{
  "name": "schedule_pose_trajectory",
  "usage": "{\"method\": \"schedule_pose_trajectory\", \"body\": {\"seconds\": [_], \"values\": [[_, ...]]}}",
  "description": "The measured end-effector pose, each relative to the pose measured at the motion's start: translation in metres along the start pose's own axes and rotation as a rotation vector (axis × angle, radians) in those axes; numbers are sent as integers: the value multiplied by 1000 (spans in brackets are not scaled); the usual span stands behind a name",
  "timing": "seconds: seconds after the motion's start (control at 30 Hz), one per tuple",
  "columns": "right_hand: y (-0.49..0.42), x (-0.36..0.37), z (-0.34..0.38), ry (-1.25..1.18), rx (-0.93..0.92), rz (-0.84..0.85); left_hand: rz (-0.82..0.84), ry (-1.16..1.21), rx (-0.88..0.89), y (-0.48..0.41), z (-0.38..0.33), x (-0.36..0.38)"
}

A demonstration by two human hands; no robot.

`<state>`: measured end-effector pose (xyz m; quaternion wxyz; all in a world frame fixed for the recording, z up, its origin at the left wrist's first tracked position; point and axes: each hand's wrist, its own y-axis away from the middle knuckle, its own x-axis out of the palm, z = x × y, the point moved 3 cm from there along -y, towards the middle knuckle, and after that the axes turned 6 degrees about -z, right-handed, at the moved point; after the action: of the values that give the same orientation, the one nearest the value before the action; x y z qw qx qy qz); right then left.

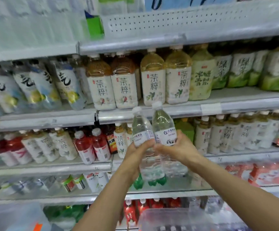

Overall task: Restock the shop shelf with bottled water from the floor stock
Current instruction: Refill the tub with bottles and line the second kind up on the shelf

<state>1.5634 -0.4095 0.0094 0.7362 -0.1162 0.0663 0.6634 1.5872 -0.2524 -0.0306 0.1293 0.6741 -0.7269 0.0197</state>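
Shelves (235,107) full of tea bottles (153,79).

Two bare arms of one person, seen from wearer's own viewpoint. Left forearm (105,197): slim, uncovered from wrist to lower picture edge. Right forearm (235,185): likewise uncovered, wrist to right edge, looks broader close to wide-angle lens. Left hand (135,148), right hand (173,147): bare, knuckles and thumbs visible. Outlines soft; nails too blurred to tell.
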Motion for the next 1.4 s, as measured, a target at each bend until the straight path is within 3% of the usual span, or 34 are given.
{"method": "schedule_pose_trajectory", "body": {"seconds": [0.23,0.47,0.63,0.83,1.0,1.2,1.4], "values": [[-9,-7,82,14,-221,80,48,-56,239,1,-76,0],[-21,7,138,84,-367,66,-41,-47,311,-8,-131,-19],[-35,26,176,129,-447,59,42,-60,447,-1,-178,-36],[-71,42,243,158,-502,-87,-3,-103,559,-7,-251,-77],[-126,55,315,-16,-569,-186,-35,-86,612,-31,-317,-114],[-211,84,371,-172,-530,-217,-62,-74,638,-69,-378,-145],[-278,122,359,-185,-414,-288,-97,-32,661,-116,-403,-164]]}}
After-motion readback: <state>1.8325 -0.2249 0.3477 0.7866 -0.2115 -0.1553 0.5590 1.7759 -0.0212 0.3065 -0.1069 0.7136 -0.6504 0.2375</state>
